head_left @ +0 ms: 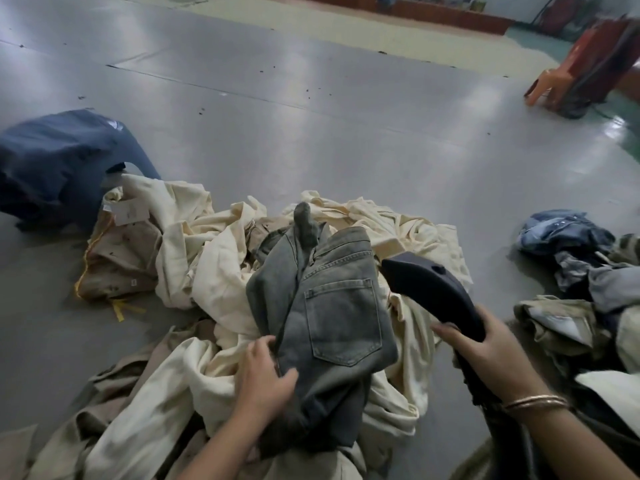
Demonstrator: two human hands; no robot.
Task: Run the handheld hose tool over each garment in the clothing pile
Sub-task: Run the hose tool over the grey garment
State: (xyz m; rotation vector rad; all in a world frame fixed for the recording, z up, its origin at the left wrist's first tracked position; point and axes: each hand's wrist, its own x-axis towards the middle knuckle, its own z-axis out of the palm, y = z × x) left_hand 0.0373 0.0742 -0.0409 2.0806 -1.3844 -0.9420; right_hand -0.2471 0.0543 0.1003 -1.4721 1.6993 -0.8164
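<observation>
Both hands (266, 375) (485, 344) low, fingers curled

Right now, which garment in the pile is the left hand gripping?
The grey jeans, back pocket facing up, lying on top of the cream garments. The left hand grips their edge while the right hand holds the hose tool beside them.

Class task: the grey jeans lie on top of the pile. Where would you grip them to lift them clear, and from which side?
Grip the grey jeans at the bunched near-left edge, where the left hand already holds them, coming from the left. The right hand and hose tool occupy the right side.
</observation>
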